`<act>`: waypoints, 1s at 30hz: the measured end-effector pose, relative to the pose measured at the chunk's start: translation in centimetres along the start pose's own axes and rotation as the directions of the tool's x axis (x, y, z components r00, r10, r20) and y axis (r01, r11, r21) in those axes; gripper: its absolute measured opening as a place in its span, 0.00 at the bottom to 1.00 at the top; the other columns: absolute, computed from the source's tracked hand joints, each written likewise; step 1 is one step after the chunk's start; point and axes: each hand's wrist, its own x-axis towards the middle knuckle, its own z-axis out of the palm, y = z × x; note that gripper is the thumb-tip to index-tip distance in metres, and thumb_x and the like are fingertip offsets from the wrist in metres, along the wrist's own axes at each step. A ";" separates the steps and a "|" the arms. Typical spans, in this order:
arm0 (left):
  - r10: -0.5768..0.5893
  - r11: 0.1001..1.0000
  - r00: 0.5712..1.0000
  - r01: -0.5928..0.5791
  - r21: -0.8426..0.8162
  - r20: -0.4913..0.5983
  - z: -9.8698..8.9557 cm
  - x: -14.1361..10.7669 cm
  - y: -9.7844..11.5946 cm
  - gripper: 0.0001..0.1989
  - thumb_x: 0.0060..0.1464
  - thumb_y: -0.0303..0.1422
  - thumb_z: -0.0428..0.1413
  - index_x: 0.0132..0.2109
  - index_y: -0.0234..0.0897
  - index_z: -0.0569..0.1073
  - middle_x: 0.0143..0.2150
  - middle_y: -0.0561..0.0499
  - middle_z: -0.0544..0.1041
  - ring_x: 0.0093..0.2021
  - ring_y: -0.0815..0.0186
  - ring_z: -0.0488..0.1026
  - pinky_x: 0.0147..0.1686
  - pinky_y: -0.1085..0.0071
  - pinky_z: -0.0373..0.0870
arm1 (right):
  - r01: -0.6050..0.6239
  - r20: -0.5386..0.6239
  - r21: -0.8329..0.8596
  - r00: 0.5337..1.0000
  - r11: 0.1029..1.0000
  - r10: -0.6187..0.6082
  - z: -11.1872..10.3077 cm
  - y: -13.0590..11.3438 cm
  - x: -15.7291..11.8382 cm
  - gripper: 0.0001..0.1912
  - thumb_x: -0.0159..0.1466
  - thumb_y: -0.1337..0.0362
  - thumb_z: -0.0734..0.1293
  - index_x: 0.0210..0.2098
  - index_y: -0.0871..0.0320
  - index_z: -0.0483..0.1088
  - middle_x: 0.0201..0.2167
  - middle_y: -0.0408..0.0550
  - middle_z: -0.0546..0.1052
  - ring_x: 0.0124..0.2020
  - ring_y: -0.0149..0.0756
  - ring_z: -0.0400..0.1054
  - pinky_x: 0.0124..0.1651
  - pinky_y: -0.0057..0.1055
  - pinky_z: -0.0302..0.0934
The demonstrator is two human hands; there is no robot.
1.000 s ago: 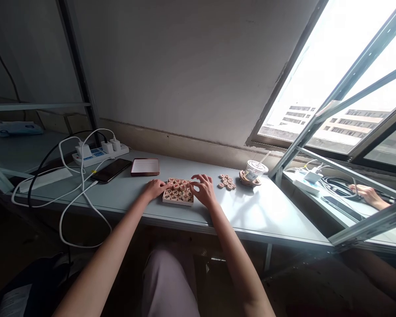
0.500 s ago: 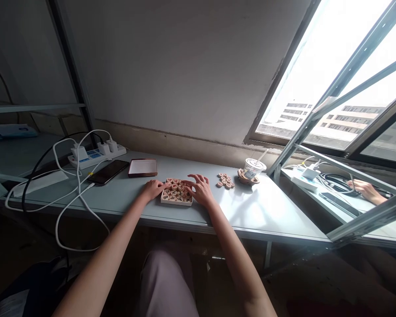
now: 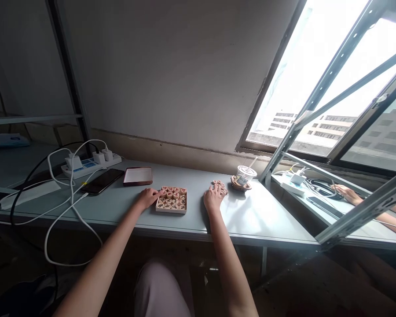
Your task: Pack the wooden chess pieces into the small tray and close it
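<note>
- The power strip (image 3: 93,166) sits at the back of the desk, perhaps so its cables stay out of my way; the phone (image 3: 103,182) lies flat just in front, near a white cable's end.
- A shallow red-rimmed tray (image 3: 137,176) lies open side up behind my left hand, likely the lid set aside.
- My left hand (image 3: 147,198) rests by the box's left edge, fingers loose and not clenched, thumb reaching the rim; I judge this steadies it.
- The box (image 3: 170,211) stands directly before me, its round wooden pieces (image 3: 168,200) packed in rows, characters up, probably for easy reading.
- My right hand (image 3: 212,199) is lowered at the loose pieces (image 3: 219,183), fingers curled forward; whether they grip one I cannot tell.
- Beyond, a lidded cup (image 3: 246,172) stands in a brown dish (image 3: 240,185), perhaps against spills.
- At far right, a co-worker's hand (image 3: 347,193) is near coiled black cable (image 3: 320,187).
</note>
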 end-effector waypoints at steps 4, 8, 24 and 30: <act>-0.006 1.000 1.000 0.006 0.011 -0.004 0.0 -0.1 0.0 0.27 0.51 0.52 0.40 0.16 0.38 0.63 0.18 0.52 0.62 0.23 0.67 0.57 0.25 0.72 0.47 | 0.024 0.065 0.000 0.998 1.000 -0.023 0.6 0.9 0.1 0.22 0.61 0.72 0.51 0.49 0.66 0.68 0.54 0.63 0.66 0.56 0.50 0.55 0.58 0.49 0.38; 0.001 1.000 1.000 -0.001 0.013 -0.009 -0.2 -0.2 0.2 0.27 0.50 0.52 0.40 0.17 0.37 0.65 0.18 0.51 0.63 0.24 0.67 0.58 0.25 0.72 0.47 | 0.093 0.061 0.073 0.993 0.993 -0.098 0.4 0.9 0.0 0.23 0.60 0.76 0.50 0.45 0.63 0.71 0.47 0.60 0.71 0.51 0.45 0.61 0.54 0.40 0.48; -0.006 1.000 1.000 0.006 0.013 0.017 -0.6 -0.4 0.7 0.28 0.49 0.53 0.44 0.16 0.36 0.68 0.16 0.54 0.57 0.21 0.71 0.49 0.24 0.72 0.43 | 0.395 -0.162 0.584 0.913 0.709 -0.375 -1.8 -1.5 -1.0 0.14 0.63 0.56 0.61 0.44 0.52 0.70 0.41 0.48 0.74 0.43 0.38 0.65 0.45 0.35 0.55; -0.005 0.999 1.000 0.005 0.033 -0.004 -0.5 -0.4 0.8 0.30 0.47 0.57 0.44 0.18 0.36 0.69 0.17 0.54 0.55 0.22 0.70 0.51 0.24 0.72 0.43 | 0.497 -0.135 0.680 0.808 0.540 -0.573 -1.6 -3.0 -1.9 0.12 0.61 0.57 0.64 0.41 0.53 0.72 0.37 0.45 0.74 0.39 0.33 0.66 0.43 0.30 0.57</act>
